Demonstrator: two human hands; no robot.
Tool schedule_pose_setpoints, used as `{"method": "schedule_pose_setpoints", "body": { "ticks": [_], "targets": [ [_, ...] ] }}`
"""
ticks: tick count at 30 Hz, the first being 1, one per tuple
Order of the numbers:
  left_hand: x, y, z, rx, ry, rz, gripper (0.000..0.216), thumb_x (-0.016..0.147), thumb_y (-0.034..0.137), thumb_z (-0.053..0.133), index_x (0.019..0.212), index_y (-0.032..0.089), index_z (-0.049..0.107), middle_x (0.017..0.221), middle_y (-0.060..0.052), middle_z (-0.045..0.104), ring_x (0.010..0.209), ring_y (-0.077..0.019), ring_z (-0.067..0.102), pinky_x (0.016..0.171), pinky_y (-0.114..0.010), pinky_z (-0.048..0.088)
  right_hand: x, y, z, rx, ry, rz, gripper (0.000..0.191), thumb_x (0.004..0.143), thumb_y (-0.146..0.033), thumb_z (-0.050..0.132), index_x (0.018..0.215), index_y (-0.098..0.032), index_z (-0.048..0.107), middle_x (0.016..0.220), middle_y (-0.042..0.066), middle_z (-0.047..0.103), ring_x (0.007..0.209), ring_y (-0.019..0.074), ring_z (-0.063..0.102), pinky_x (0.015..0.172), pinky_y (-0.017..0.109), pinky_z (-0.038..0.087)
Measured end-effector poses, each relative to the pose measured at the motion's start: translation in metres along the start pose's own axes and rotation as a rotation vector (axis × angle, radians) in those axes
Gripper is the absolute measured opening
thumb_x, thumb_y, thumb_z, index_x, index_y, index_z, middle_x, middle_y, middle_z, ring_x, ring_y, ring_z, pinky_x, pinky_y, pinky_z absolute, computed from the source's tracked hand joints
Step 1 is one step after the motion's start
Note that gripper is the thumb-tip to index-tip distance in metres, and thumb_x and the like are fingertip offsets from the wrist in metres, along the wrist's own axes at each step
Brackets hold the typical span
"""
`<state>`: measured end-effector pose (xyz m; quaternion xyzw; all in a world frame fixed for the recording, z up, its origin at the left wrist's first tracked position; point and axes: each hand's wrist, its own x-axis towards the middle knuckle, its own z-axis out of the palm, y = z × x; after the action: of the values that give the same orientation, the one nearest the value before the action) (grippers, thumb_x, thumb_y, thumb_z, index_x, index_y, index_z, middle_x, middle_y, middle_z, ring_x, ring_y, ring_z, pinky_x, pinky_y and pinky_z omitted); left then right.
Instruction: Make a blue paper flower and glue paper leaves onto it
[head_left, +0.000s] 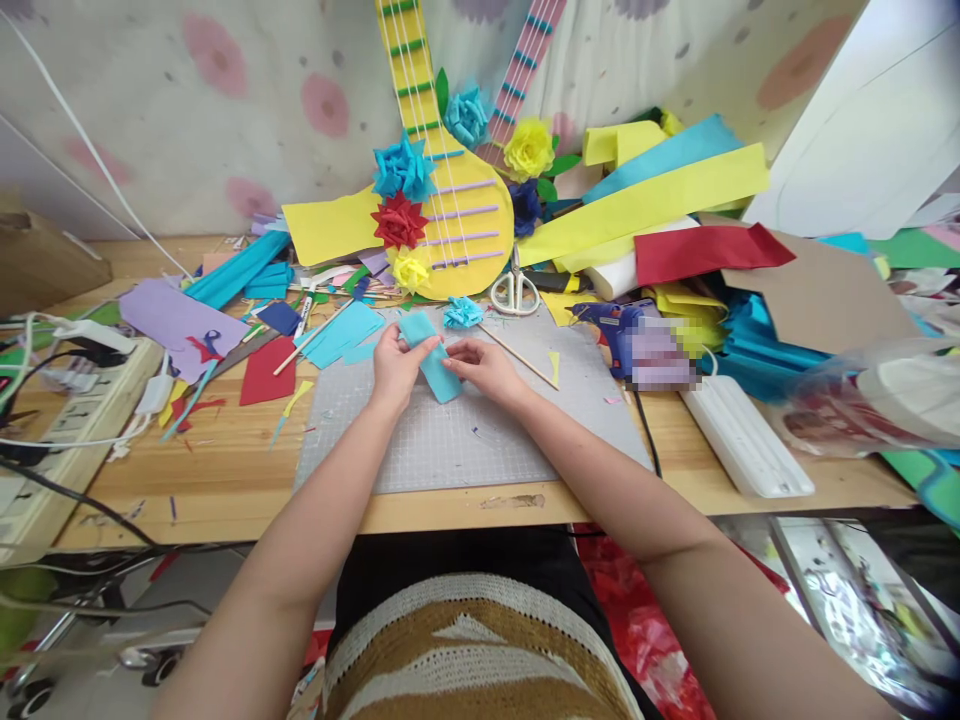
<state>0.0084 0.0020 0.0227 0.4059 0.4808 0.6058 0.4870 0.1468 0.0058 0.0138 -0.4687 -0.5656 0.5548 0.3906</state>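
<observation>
A light blue paper strip (433,360) lies slanted over the grey cutting mat (465,440). My left hand (395,365) pinches the strip's upper left end with thumb and fingers. At the strip's right side my right hand (486,365) presses on it with bent fingers. A small blue paper flower (462,313) sits just beyond the hands, and a thin wooden stick (519,356) lies to the right of it.
White-handled scissors (514,290) and a blue glue gun (619,325) lie behind the mat. A yellow paper guitar (450,200) with paper flowers leans on the wall. Coloured paper sheets pile at the right. Power strips (742,435) (67,420) flank the mat.
</observation>
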Motion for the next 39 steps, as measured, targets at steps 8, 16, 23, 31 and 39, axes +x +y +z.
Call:
{"method": "schedule_pose_setpoints", "body": {
  "ticks": [8,16,23,31,39],
  "targets": [
    [0.029,0.018,-0.04,0.55,0.071,0.234,0.031,0.065,0.028,0.065,0.093,0.019,0.057,0.085,-0.004,0.063,0.072,-0.0144,0.058,0.068,-0.028,0.047,0.002,0.003,-0.012,0.061,0.14,0.071,0.015,0.062,-0.022,0.064,0.07,-0.017,0.052,0.057,-0.005,0.053,0.052,0.007,0.048,0.055,0.022,0.041],
    [0.074,0.028,-0.095,1.081,-0.178,0.121,0.018,0.047,0.014,0.076,0.058,0.02,0.063,0.058,-0.002,0.055,0.063,-0.0175,0.054,0.071,-0.027,0.04,0.0,0.004,-0.012,0.056,0.144,0.048,0.014,0.064,-0.02,0.063,0.071,-0.017,0.052,0.06,-0.005,0.055,0.055,0.0067,0.05,0.058,0.021,0.043],
    [0.091,0.035,-0.085,1.107,-0.281,-0.068,0.029,0.034,0.002,0.074,0.037,0.021,0.053,0.037,0.003,0.044,0.053,-0.0171,0.053,0.062,-0.024,0.04,0.003,0.006,-0.012,-0.002,0.143,0.045,0.015,0.065,-0.02,0.064,0.075,-0.017,0.053,0.06,-0.005,0.055,0.055,0.0075,0.051,0.06,0.023,0.044],
    [0.074,0.051,-0.078,1.04,-0.222,-0.057,0.031,0.029,-0.001,0.074,0.043,0.02,0.056,0.043,0.004,0.049,0.05,-0.0142,0.051,0.061,-0.024,0.042,0.007,-0.003,-0.012,0.052,0.119,0.142,0.012,0.066,-0.012,0.064,0.073,-0.016,0.055,0.06,-0.004,0.057,0.052,0.0068,0.051,0.058,0.023,0.046],
    [0.053,0.068,-0.073,0.303,-0.076,-0.221,0.016,0.054,0.016,0.075,0.062,0.015,0.061,0.06,-0.004,0.061,0.048,-0.0111,0.054,0.049,-0.023,0.043,0.009,-0.013,-0.002,0.166,0.181,0.182,0.011,0.066,-0.009,0.064,0.067,-0.015,0.055,0.059,-0.004,0.057,0.054,0.0069,0.055,0.062,0.024,0.051]
  ]
}}
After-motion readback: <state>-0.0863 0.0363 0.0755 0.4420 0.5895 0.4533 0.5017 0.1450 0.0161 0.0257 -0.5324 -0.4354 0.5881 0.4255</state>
